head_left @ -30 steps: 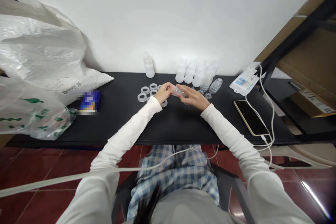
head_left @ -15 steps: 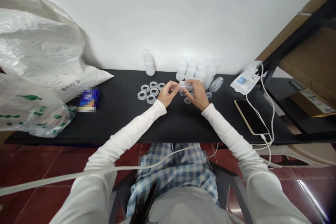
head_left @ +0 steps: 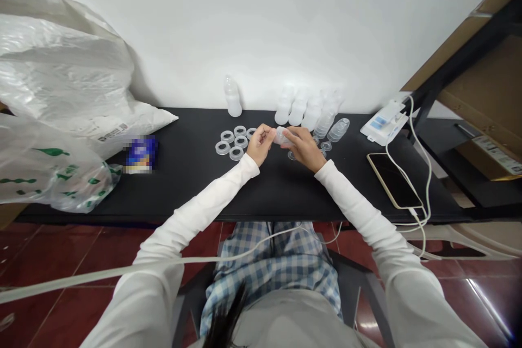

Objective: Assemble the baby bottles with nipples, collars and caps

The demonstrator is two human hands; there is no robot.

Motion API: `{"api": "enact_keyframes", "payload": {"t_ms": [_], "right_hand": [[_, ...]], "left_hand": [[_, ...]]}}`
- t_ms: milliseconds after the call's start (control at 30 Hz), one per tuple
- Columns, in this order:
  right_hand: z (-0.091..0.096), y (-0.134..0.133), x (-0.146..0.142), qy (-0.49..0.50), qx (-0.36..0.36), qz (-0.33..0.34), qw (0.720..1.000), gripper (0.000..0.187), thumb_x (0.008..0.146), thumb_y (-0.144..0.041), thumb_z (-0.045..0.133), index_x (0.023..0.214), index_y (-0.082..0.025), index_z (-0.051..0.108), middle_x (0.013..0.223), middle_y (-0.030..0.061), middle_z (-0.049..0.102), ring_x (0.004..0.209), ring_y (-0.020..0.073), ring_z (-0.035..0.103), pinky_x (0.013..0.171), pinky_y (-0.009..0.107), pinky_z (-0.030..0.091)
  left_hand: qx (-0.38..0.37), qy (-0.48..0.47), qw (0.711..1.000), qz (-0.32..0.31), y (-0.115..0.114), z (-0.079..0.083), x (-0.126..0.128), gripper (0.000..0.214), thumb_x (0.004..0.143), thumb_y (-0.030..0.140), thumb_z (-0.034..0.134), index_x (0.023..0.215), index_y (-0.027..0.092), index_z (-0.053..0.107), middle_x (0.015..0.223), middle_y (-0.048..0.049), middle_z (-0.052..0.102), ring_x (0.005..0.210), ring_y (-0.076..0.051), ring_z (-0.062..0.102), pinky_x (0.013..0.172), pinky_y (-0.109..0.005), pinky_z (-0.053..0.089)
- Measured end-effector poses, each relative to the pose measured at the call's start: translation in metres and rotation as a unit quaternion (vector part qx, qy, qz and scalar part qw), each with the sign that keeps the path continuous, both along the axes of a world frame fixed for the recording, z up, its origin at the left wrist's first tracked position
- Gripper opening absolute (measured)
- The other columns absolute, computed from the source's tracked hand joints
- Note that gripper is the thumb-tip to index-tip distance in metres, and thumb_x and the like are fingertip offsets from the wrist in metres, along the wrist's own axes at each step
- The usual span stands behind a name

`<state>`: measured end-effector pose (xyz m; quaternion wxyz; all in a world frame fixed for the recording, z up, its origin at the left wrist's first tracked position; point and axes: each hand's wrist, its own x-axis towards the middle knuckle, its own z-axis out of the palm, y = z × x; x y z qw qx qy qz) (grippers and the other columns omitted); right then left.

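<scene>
My left hand (head_left: 260, 143) and my right hand (head_left: 304, 147) meet above the black table (head_left: 183, 179), both closed round a small clear plastic bottle (head_left: 282, 135) held sideways between them. Several translucent rings (head_left: 232, 144) lie on the table just left of my left hand. A few more clear rings (head_left: 325, 146) lie to the right of my right hand. A single white bottle (head_left: 232, 98) stands by the wall, and a row of several bottles (head_left: 305, 109) stands further right, with some lying down (head_left: 338, 129).
Large plastic bags (head_left: 61, 92) fill the table's left end, with a blue packet (head_left: 141, 153) beside them. A phone (head_left: 393, 179) on a white cable and a white charger box (head_left: 383, 122) lie at the right. A shelf frame (head_left: 468, 119) stands beyond.
Both hands drew together over the bottle; my right hand went from stretched along it to closed round its end. The view shifted slightly.
</scene>
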<state>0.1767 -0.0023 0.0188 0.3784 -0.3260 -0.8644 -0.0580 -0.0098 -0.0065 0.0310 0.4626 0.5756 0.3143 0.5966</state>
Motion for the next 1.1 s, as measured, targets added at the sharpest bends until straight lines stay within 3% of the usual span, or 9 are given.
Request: {"api": "enact_keyframes", "payload": {"t_ms": [200, 500, 600, 733, 833, 1000, 1100], "right_hand": [[0.004, -0.004, 0.010, -0.054, 0.035, 0.010, 0.998, 0.039, 0.100, -0.015, 0.042, 0.131, -0.031, 0.059, 0.141, 0.0103, 0.059, 0.128, 0.0233, 0.058, 0.103, 0.046, 0.055], [0.008, -0.005, 0.008, -0.070, -0.033, 0.024, 0.997, 0.029, 0.103, -0.026, 0.040, 0.116, -0.029, 0.066, 0.136, 0.0064, 0.065, 0.128, 0.0223, 0.060, 0.102, 0.044, 0.058], [0.002, -0.001, 0.011, -0.056, -0.013, 0.021, 0.998, 0.031, 0.102, -0.024, 0.038, 0.116, -0.028, 0.064, 0.135, 0.0073, 0.065, 0.132, 0.0222, 0.057, 0.104, 0.047, 0.056], [-0.005, 0.005, 0.012, -0.009, 0.016, -0.015, 1.000, 0.028, 0.097, -0.018, 0.038, 0.109, -0.025, 0.061, 0.131, 0.0092, 0.065, 0.125, 0.0237, 0.060, 0.099, 0.051, 0.055], [-0.003, 0.003, 0.009, 0.004, 0.024, -0.013, 1.000, 0.029, 0.091, -0.014, 0.040, 0.114, -0.022, 0.056, 0.126, 0.0124, 0.065, 0.117, 0.0259, 0.062, 0.094, 0.051, 0.053], [0.009, -0.009, 0.005, 0.006, 0.001, -0.032, 0.999, 0.042, 0.094, -0.034, 0.048, 0.131, -0.016, 0.045, 0.132, 0.0184, 0.061, 0.122, 0.0319, 0.057, 0.099, 0.051, 0.042], [0.007, -0.008, 0.006, 0.026, -0.040, -0.074, 0.996, 0.048, 0.096, -0.049, 0.047, 0.133, -0.017, 0.048, 0.126, 0.0173, 0.064, 0.113, 0.0314, 0.060, 0.099, 0.049, 0.041]], "left_hand": [[-0.048, 0.007, 0.999, -0.024, -0.001, 0.010, -0.003, 0.056, 0.073, 0.070, 0.071, 0.066, 0.020, 0.046, 0.053, 0.0062, 0.041, 0.046, -0.006, 0.035, 0.045, -0.022, 0.028], [-0.103, -0.013, 0.994, -0.042, -0.002, 0.015, -0.001, 0.052, 0.075, 0.059, 0.075, 0.063, 0.019, 0.044, 0.053, 0.0068, 0.039, 0.048, -0.005, 0.035, 0.046, -0.020, 0.027], [-0.084, -0.005, 0.995, -0.045, 0.000, 0.009, 0.002, 0.051, 0.072, 0.063, 0.075, 0.066, 0.018, 0.051, 0.055, 0.0062, 0.045, 0.048, -0.006, 0.039, 0.046, -0.021, 0.032], [-0.069, 0.006, 0.995, -0.066, 0.000, 0.000, 0.005, 0.054, 0.063, 0.066, 0.080, 0.080, 0.018, 0.063, 0.072, 0.0018, 0.061, 0.062, -0.008, 0.054, 0.059, -0.022, 0.046], [-0.052, 0.023, 0.997, -0.061, -0.002, -0.005, 0.006, 0.050, 0.068, 0.063, 0.078, 0.085, 0.018, 0.065, 0.081, -0.0006, 0.065, 0.074, -0.011, 0.061, 0.068, -0.023, 0.049], [0.024, 0.056, 0.998, -0.023, -0.005, -0.010, 0.004, 0.042, 0.079, 0.059, 0.071, 0.089, 0.019, 0.067, 0.092, -0.0039, 0.069, 0.087, -0.014, 0.065, 0.083, -0.027, 0.052], [0.069, 0.095, 0.993, -0.010, -0.008, -0.010, 0.002, 0.037, 0.084, 0.056, 0.068, 0.091, 0.020, 0.070, 0.096, -0.0059, 0.070, 0.093, -0.016, 0.066, 0.088, -0.030, 0.052]]}}
